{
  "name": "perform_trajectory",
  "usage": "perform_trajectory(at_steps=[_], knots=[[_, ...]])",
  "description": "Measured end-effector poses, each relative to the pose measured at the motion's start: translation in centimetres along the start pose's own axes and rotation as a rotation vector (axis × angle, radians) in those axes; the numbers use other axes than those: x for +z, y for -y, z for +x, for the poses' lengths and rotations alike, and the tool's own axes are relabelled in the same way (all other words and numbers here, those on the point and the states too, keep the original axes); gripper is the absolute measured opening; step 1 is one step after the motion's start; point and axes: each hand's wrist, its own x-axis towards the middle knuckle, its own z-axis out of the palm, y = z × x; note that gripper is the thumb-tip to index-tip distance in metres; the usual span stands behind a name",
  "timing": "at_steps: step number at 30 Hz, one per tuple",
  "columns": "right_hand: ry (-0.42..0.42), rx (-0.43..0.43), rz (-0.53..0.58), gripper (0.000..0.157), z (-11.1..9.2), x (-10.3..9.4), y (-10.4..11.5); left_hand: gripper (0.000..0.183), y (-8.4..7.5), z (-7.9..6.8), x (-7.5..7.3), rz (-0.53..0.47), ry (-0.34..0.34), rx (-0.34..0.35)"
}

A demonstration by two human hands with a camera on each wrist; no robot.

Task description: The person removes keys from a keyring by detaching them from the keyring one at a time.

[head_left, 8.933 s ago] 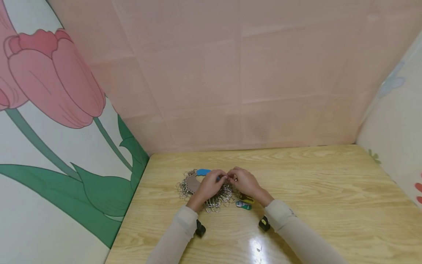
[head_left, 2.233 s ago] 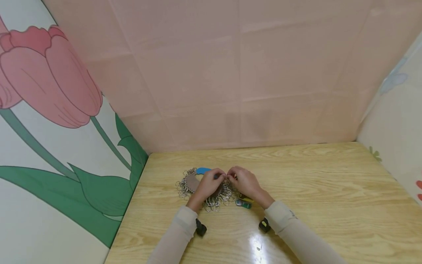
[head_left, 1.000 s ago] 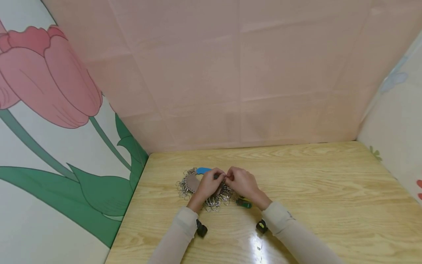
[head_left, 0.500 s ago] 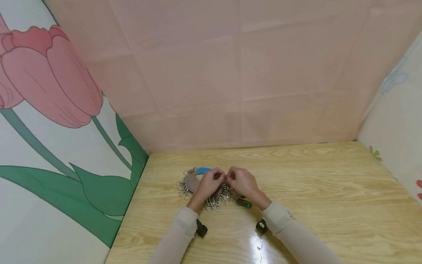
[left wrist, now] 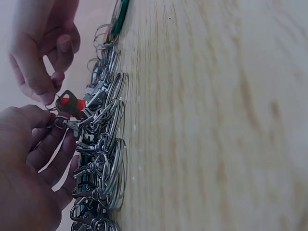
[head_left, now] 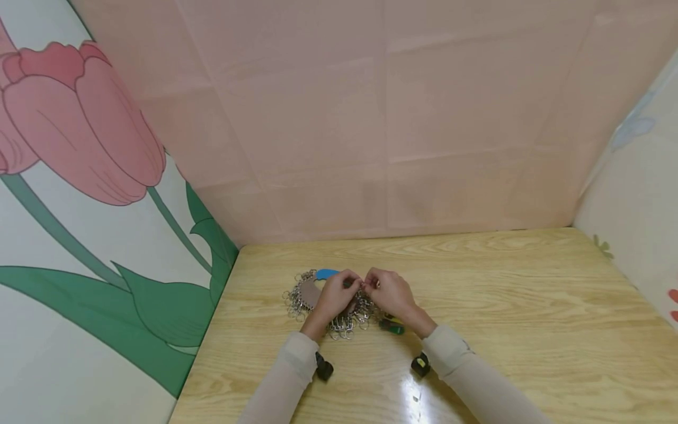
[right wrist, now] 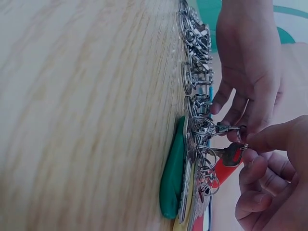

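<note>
In the head view, my left hand (head_left: 338,295) and right hand (head_left: 391,293) meet fingertip to fingertip above a brown pad (head_left: 308,292) edged with metal clasps and rings. A small split key ring (right wrist: 239,134) hangs from a swivel clasp (right wrist: 225,128); my left thumb and fingers pinch it. A dark metal key (left wrist: 70,104) is at that ring, its head between my right thumb and forefinger. Whether the key is fully threaded on the ring cannot be told. A red piece (right wrist: 224,172) shows behind the key.
A green-handled tool (right wrist: 172,173) lies by the pad's right end, a yellow piece (head_left: 393,318) beside it. A blue piece (head_left: 326,274) is at the pad's far side. Black boxes (head_left: 324,368) sit at both wrists. Pink and tulip-printed walls (head_left: 386,118) border the wooden table.
Over the last two seconds my right hand and forearm shift slightly left and the wrist turns a little. My left hand stays nearly still; both keep pinching at the same spot.
</note>
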Motion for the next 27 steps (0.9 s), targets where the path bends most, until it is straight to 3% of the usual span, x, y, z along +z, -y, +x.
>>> perform_trajectory(at_steps=[12, 27], knots=[[0.025, 0.033, -0.004, 0.008, -0.07, 0.09, -0.27, 0.017, -0.1, 0.03, 0.17, 0.02, -0.008, 0.012], [0.041, 0.062, 0.036, 0.007, 0.0, 0.06, -0.26, 0.014, -0.29, -0.28, 0.0, -0.034, 0.002, 0.033]])
